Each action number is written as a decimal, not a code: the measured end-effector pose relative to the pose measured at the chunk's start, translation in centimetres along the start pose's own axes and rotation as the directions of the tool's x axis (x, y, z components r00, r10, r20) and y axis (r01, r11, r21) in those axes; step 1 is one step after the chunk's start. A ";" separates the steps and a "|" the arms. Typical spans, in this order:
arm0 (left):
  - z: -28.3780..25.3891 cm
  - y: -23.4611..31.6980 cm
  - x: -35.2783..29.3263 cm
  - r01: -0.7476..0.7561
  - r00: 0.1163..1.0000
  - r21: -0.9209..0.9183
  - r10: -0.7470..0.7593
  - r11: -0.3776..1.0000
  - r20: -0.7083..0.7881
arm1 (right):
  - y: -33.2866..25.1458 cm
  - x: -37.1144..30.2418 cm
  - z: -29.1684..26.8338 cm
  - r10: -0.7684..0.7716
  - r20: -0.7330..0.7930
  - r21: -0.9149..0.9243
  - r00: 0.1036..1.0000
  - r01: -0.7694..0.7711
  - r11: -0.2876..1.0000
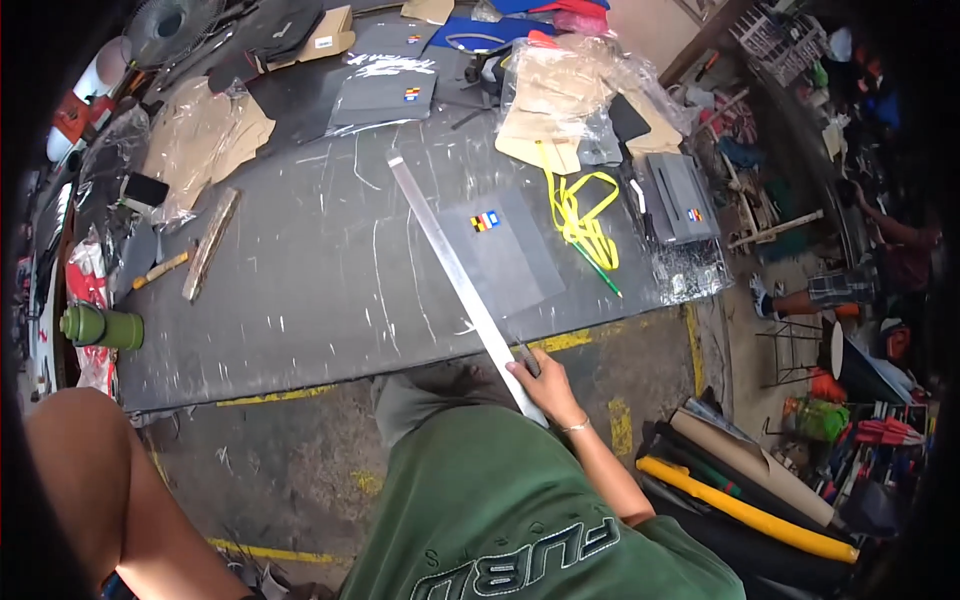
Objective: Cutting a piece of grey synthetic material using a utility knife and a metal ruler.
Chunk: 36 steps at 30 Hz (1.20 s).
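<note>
One hand (545, 385) grips a long metal ruler (455, 270) — slanting across the grey mat (300, 300).

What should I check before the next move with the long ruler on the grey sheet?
1. Right hand holds the near end of the ruler: ok.
2. Ruler lies flat across the grey piece: ok.
3. Left hand in view to steady the ruler: not ok, only a bare arm at lower left shows.
4. Cutting tool in the right hand: cannot tell, something dark shows by the fingers.
5. Yellow strap and green pen away from the ruler: ok.
6. Ruler's far end free of the plastic bags: ok.
</note>
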<state>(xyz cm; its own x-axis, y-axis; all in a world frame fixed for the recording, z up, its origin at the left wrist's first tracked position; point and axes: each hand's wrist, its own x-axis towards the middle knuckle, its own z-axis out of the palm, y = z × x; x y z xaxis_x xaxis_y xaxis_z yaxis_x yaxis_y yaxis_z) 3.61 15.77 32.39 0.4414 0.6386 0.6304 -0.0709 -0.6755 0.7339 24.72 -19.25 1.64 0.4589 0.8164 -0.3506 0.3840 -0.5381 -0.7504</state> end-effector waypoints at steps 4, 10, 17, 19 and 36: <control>1.7 -0.1 -0.8 0.043 0.998 0.039 -0.045 0.998 0.052 | 1.9 0.5 2.6 -0.072 -0.160 0.133 0.985 0.094 0.987; 3.6 -0.6 -2.3 0.109 0.981 0.124 -0.126 0.986 0.144 | 1.8 -0.3 3.3 -0.054 -0.365 0.113 0.930 0.102 0.988; 11.5 -14.0 -12.5 0.234 0.788 0.406 -0.417 0.883 0.453 | 5.6 -2.8 -2.0 -0.052 -0.512 0.024 0.857 0.074 0.997; 13.6 -19.1 -17.0 0.046 0.786 0.473 -0.324 0.880 0.526 | 7.1 -3.4 -3.2 0.020 -0.509 0.023 0.860 -0.009 1.000; 11.6 -18.6 -22.6 -0.281 0.714 0.677 -0.323 0.680 0.621 | 3.2 -3.1 0.2 0.133 -0.466 0.226 0.875 -0.028 0.974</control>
<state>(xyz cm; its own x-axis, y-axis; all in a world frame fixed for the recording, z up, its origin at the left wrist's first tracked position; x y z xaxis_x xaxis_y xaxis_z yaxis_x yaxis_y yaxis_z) 5.33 9.67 1.57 0.8937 0.4451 0.0564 0.4331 -0.8886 0.1511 24.34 -23.43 0.24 0.8257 0.5450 -0.1453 0.1804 -0.4991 -0.8475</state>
